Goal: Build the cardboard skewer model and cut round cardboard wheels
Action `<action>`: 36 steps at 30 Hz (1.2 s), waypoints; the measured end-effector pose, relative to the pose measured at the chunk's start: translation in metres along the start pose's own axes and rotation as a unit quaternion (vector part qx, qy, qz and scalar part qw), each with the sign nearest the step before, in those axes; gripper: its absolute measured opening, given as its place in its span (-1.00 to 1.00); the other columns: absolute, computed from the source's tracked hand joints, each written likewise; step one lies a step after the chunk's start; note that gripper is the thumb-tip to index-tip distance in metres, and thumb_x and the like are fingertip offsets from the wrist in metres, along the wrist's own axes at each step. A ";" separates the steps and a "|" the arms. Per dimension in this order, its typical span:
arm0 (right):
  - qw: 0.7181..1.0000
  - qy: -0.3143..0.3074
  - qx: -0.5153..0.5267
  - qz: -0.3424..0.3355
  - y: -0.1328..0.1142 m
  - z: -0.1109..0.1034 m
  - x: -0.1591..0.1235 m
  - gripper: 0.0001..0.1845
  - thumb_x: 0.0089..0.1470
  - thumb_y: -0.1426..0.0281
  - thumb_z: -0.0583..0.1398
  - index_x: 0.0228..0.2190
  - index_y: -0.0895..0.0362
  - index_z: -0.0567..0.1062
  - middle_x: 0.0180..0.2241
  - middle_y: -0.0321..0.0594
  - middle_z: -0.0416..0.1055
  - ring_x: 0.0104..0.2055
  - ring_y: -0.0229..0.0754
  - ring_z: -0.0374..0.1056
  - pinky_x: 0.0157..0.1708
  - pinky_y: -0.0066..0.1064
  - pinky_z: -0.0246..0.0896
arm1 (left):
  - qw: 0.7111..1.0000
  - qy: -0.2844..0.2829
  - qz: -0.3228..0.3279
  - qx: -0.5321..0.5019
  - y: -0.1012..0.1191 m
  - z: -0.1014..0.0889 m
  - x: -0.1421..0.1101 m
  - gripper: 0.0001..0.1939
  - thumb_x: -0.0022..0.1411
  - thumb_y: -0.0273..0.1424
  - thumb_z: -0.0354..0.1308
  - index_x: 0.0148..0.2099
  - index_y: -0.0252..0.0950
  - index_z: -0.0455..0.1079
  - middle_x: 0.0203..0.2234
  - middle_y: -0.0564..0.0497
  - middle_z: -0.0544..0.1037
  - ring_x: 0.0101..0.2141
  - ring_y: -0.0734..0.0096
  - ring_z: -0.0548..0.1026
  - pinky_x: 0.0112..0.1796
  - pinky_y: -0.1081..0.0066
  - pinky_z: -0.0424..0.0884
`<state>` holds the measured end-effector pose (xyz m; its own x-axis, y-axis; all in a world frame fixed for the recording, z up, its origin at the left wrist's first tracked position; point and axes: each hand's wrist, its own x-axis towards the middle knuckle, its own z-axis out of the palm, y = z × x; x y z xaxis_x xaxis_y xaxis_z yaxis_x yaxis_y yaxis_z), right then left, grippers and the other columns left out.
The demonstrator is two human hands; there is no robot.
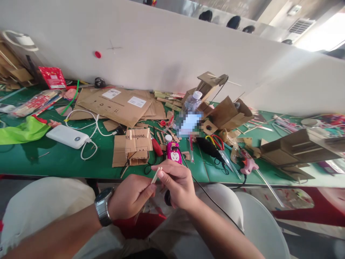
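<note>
Between my two hands are short pale wooden sticks (155,177), held side by side in front of the table edge. My left hand (132,196), with a metal watch (103,205) on its wrist, pinches their lower end. The thumb and fingers of my right hand (178,183) close on the upper end. Just beyond my hands stands a small cardboard box (138,145) on a cardboard piece. A pink power socket (174,153) lies close to my right fingers.
Scissors (225,160) and a pink glue gun (248,163) lie to the right, beside a tilted cardboard structure (296,147). A white power bank (67,136) with a cable is at left. Flat cardboard (113,104) and a plastic bottle (192,102) stand farther back, before a pale partition.
</note>
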<state>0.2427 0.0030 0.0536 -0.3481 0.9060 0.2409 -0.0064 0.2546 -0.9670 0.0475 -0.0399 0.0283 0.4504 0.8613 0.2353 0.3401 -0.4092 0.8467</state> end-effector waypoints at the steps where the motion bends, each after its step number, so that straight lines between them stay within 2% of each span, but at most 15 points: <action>1: 1.000 0.003 0.006 0.008 0.000 0.000 0.000 -0.71 0.34 0.13 0.37 -0.19 0.06 0.81 -0.36 -0.11 0.64 -0.40 -0.19 0.50 -0.37 -0.34 0.48 | 1.000 -0.004 -0.004 0.001 0.000 -0.001 0.001 -0.49 0.65 -0.23 -0.09 -0.33 -0.27 0.48 -0.60 0.08 0.49 -0.57 0.46 0.41 -0.45 0.44 0.18; 5: 0.999 0.009 0.033 0.041 0.005 0.000 0.000 -0.69 0.33 0.11 0.37 -0.17 0.07 0.81 -0.31 -0.14 0.60 -0.59 -0.38 0.30 -0.57 -0.45 0.30 | 1.000 -0.016 -0.017 0.012 -0.001 -0.001 0.002 -0.48 0.65 -0.22 -0.10 -0.33 -0.27 0.48 -0.59 0.07 0.51 -0.55 0.43 0.44 -0.44 0.42 0.19; 9: 0.995 0.051 0.072 0.047 0.009 -0.003 0.003 -0.69 0.31 0.11 0.39 -0.16 0.07 0.80 -0.34 -0.19 0.55 -0.61 -0.40 0.26 -0.61 -0.45 0.20 | 0.998 -0.040 -0.028 0.027 -0.002 0.001 0.001 -0.47 0.66 -0.21 -0.12 -0.34 -0.26 0.46 -0.55 0.04 0.54 -0.52 0.40 0.47 -0.44 0.40 0.16; 13: 0.971 0.174 0.160 0.016 0.000 -0.028 0.019 -0.70 0.20 0.10 0.47 -0.25 0.08 0.74 -0.50 -0.33 0.41 -0.59 -0.36 0.25 -0.59 -0.48 0.15 | 0.996 -0.071 -0.014 0.059 -0.003 0.003 0.001 -0.44 0.66 -0.18 -0.14 -0.40 -0.26 0.37 -0.54 0.01 0.55 -0.50 0.38 0.48 -0.44 0.35 0.11; 16: 0.925 0.308 0.219 -0.051 -0.011 -0.060 0.035 -0.66 0.09 0.10 0.53 -0.32 0.05 0.63 -0.44 -0.38 0.45 -0.58 -0.40 0.20 -0.57 -0.52 0.19 | 0.991 -0.097 0.018 0.090 -0.005 0.003 0.002 -0.43 0.65 -0.22 -0.10 -0.47 -0.27 0.29 -0.56 0.02 0.53 -0.53 0.39 0.45 -0.46 0.31 0.06; 19: 0.904 0.340 0.229 -0.124 -0.019 -0.083 0.042 -0.68 0.15 0.14 0.50 -0.34 0.04 0.55 -0.55 -0.47 0.31 -0.60 -0.39 0.10 -0.56 -0.54 0.15 | 0.993 -0.076 0.065 0.059 -0.003 0.001 0.003 -0.47 0.65 -0.26 -0.08 -0.42 -0.28 0.39 -0.53 0.02 0.58 -0.51 0.40 0.51 -0.45 0.36 0.18; 20: 0.912 0.327 0.206 -0.138 -0.020 -0.084 0.041 -0.69 0.22 0.13 0.45 -0.34 0.04 0.54 -0.60 -0.49 0.23 -0.62 -0.37 0.05 -0.57 -0.54 0.12 | 0.995 -0.050 0.078 0.029 -0.002 0.000 0.002 -0.50 0.66 -0.27 -0.08 -0.34 -0.28 0.47 -0.48 0.01 0.63 -0.46 0.40 0.56 -0.41 0.40 0.28; 22: 0.951 0.257 0.106 -0.135 -0.021 -0.075 0.033 -0.70 0.36 0.12 0.34 -0.33 0.05 0.57 -0.64 -0.48 0.15 -0.62 -0.33 0.03 -0.58 -0.51 0.04 | 0.994 0.025 0.100 -0.034 0.001 -0.004 0.001 -0.56 0.67 -0.26 -0.08 -0.13 -0.27 0.58 -0.37 -0.01 0.70 -0.39 0.42 0.63 -0.31 0.46 0.43; 23: 0.973 0.199 0.032 -0.115 -0.022 -0.067 0.028 -0.68 0.41 0.13 0.29 -0.31 0.07 0.61 -0.62 -0.44 0.19 -0.60 -0.33 0.06 -0.57 -0.49 0.02 | 0.990 0.068 0.107 -0.056 0.002 -0.006 0.000 -0.59 0.67 -0.26 -0.07 -0.06 -0.26 0.59 -0.34 -0.02 0.72 -0.39 0.44 0.63 -0.30 0.48 0.46; 24: 0.990 0.107 -0.051 -0.076 -0.022 -0.057 0.022 -0.68 0.44 0.13 0.26 -0.24 0.09 0.65 -0.57 -0.38 0.29 -0.56 -0.32 0.13 -0.55 -0.48 0.04 | 0.985 0.110 0.109 -0.073 0.002 -0.008 -0.001 -0.62 0.66 -0.26 -0.04 -0.02 -0.25 0.60 -0.34 -0.01 0.72 -0.42 0.47 0.61 -0.33 0.51 0.47; 26: 0.986 -0.067 -0.149 -0.038 -0.022 -0.036 0.012 -0.63 0.44 0.08 0.26 -0.07 0.12 0.68 -0.53 -0.37 0.35 -0.54 -0.32 0.16 -0.54 -0.48 0.05 | 0.975 0.176 0.104 -0.092 0.000 -0.011 -0.003 -0.69 0.64 -0.30 0.03 0.03 -0.22 0.61 -0.37 0.02 0.71 -0.49 0.53 0.56 -0.40 0.56 0.46; 28: 0.968 -0.158 -0.194 -0.021 -0.024 -0.019 0.004 -0.56 0.40 0.01 0.28 -0.10 0.14 0.67 -0.54 -0.38 0.36 -0.53 -0.32 0.16 -0.50 -0.47 0.06 | 0.969 0.206 0.097 -0.097 -0.003 -0.012 -0.004 -0.74 0.61 -0.35 0.09 0.05 -0.21 0.62 -0.41 0.03 0.69 -0.51 0.54 0.57 -0.43 0.58 0.47; 30: 0.955 -0.185 -0.231 -0.029 -0.026 -0.011 0.001 -0.54 0.40 0.00 0.28 -0.27 0.15 0.65 -0.55 -0.36 0.37 -0.51 -0.32 0.19 -0.45 -0.47 0.08 | 0.969 0.206 0.093 -0.100 -0.004 -0.012 -0.005 -0.77 0.59 -0.36 0.14 0.06 -0.21 0.63 -0.44 0.04 0.68 -0.51 0.52 0.60 -0.41 0.58 0.50; 33: 0.942 -0.185 -0.274 -0.055 -0.033 -0.015 0.005 -0.51 0.45 0.06 0.25 -0.42 0.14 0.56 -0.57 -0.36 0.33 -0.51 -0.32 0.16 -0.45 -0.47 0.04 | 0.967 0.205 0.081 -0.125 -0.005 -0.012 -0.006 -0.79 0.57 -0.32 0.19 0.09 -0.22 0.61 -0.38 0.00 0.68 -0.47 0.46 0.63 -0.40 0.53 0.53; 36: 0.954 -0.108 -0.276 -0.040 -0.044 -0.034 0.027 -0.50 0.40 0.09 0.28 -0.50 0.13 0.47 -0.60 -0.41 0.20 -0.54 -0.34 0.05 -0.52 -0.47 -0.05 | 0.948 0.280 0.095 -0.115 -0.011 -0.019 -0.003 -0.74 0.51 -0.27 0.26 0.15 -0.23 0.54 -0.34 0.00 0.60 -0.39 0.42 0.57 -0.33 0.46 0.54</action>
<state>0.2652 0.0278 0.1050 -0.5523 0.8005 0.2327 0.4329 0.5140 -0.7405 0.0264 -0.0319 0.0274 -0.0465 0.8302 0.5555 0.0789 -0.5513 0.8306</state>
